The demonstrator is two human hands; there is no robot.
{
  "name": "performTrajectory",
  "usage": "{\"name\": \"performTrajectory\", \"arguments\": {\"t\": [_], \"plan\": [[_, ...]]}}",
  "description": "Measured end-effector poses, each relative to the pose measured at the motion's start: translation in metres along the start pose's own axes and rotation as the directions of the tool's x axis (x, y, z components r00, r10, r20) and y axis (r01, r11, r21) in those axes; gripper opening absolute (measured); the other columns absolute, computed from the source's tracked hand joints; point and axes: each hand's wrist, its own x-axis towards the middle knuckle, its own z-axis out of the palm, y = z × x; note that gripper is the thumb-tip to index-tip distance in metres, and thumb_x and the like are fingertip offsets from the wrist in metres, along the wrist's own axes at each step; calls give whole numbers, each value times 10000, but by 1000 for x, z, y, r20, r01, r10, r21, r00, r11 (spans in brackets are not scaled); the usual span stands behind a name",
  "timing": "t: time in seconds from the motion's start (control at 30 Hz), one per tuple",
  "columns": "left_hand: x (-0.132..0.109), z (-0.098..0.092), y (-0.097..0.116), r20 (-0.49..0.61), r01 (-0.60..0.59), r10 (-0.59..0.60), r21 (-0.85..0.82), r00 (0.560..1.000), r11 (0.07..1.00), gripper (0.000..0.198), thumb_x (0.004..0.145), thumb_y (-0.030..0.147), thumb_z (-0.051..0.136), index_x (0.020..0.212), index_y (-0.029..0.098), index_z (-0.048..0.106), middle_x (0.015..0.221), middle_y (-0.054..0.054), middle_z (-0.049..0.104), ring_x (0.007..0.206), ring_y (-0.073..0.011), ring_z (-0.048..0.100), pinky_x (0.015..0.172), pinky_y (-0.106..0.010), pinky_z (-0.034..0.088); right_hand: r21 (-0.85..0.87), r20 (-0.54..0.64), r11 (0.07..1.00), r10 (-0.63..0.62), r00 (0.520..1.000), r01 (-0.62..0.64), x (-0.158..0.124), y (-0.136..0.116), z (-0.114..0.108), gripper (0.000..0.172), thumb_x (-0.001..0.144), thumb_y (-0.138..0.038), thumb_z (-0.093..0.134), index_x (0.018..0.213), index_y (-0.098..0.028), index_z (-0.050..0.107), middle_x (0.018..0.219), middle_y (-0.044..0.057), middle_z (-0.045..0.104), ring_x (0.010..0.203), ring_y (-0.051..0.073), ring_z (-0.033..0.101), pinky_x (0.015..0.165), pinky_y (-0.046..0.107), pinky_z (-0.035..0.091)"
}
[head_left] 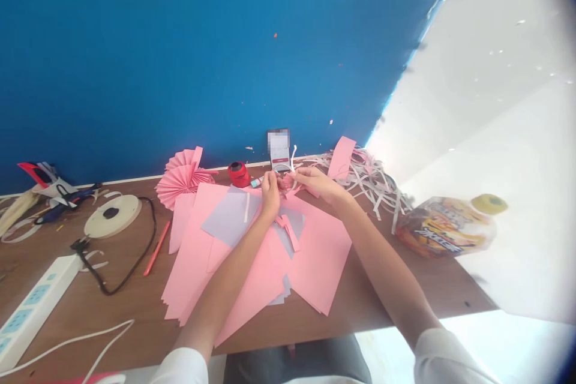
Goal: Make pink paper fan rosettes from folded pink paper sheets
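Observation:
Over the back of the paper pile, my left hand (270, 193) is closed at the edge of a small pink folded paper (287, 182), partly hidden by the fingers. My right hand (320, 183) pinches a thin white paper strip (293, 157) that sticks up, close beside the pink piece. Beneath my forearms lie several large pink paper sheets (317, 264), overlapping grey-lilac sheets (229, 216). A narrow pink folded strip (288, 233) rests on top. Just behind my left hand is a small tube (257, 182).
Pink pleated paper fans (180, 183), a red round object (239, 174) and a phone (279, 149) line the wall. White strips (366, 183) heap up at right, near a yellow-capped bottle (447, 227). A red pen (157, 249), corded white disc (112, 216) and power strip (38, 306) lie left.

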Motion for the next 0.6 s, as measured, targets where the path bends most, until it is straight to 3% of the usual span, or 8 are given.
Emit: {"name": "performTrajectory", "arguments": {"t": [0.1,0.17,0.27,0.4,0.47,0.6], "plan": [[-3,0,4,85,-62,52,118,995,991,387,961,539,313,943,210,516,800,-20,591,765,-143,565,758,-281,435,10,-63,996,-85,994,86,-2,-5,0,350,802,-519,621,724,-178,606,755,10,641,734,131,578,724,269,446],[-4,-1,4,213,-185,125,291,969,939,354,965,483,357,1069,208,555,1037,-71,633,984,-185,572,893,-331,411,-21,-170,989,-146,975,144,-3,-7,-9,345,801,-505,616,683,-185,569,692,-10,591,689,123,544,693,261,433],[-7,-3,-1,425,-414,177,568,888,712,347,910,382,522,1204,200,547,1259,-113,577,1190,-266,473,996,-409,335,-91,-331,989,-142,933,119,-3,-8,-25,332,785,-476,625,646,-199,506,607,-28,511,582,107,469,586,249,398],[-9,-6,-12,529,-525,112,749,841,404,247,892,260,527,1118,179,587,1161,-132,583,1100,-289,490,916,-411,356,-113,-361,994,-41,932,0,-4,-6,-38,247,798,-403,602,690,-196,521,599,-5,546,519,109,464,512,253,365],[-8,-8,-14,537,-538,110,769,837,343,194,911,248,488,1059,181,594,1087,-125,583,1035,-273,506,863,-387,370,-190,-349,980,-11,937,-60,-5,-5,-38,224,817,-389,581,719,-191,543,580,-5,546,489,110,453,479,253,327],[-6,-11,-14,504,-521,140,792,852,317,159,939,248,436,939,183,582,1004,-108,586,975,-260,513,823,-372,371,-401,-320,913,-59,946,-79,-7,-4,-37,306,862,-400,527,642,-189,499,515,-24,497,475,97,425,491,244,299]]}}
